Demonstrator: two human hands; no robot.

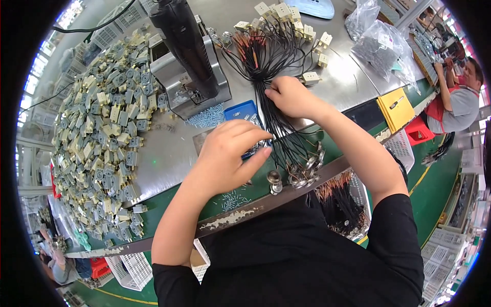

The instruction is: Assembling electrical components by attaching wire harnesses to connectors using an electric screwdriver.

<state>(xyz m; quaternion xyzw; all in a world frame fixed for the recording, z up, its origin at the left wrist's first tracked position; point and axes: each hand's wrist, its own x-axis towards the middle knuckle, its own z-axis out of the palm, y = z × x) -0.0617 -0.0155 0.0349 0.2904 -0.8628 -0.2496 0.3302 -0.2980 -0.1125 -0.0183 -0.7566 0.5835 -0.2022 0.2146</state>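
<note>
A bundle of black cables (268, 110) runs across the metal workbench, with cream connector blocks (309, 33) on its far ends and round metal caps (304, 174) on its near ends. My right hand (294, 98) is closed at the gathered part of the bundle, fingers curled against the cables. To the left of the cables is my left hand (227, 151), its thumb and index finger apart, fingertips close to a black strand. Beneath that hand a blue tray (240, 110) with small metal parts is partly hidden. One metal cap (274, 181) stands at the bench's near edge.
A big heap of grey and cream connectors (110, 133) covers the left side. A screw machine (189, 66) with a black upright body stands behind my left hand, loose blue screws (207, 116) beside it. Plastic bags (381, 46) and a yellow folder (395, 110) lie right. Another person (458, 97) sits far right.
</note>
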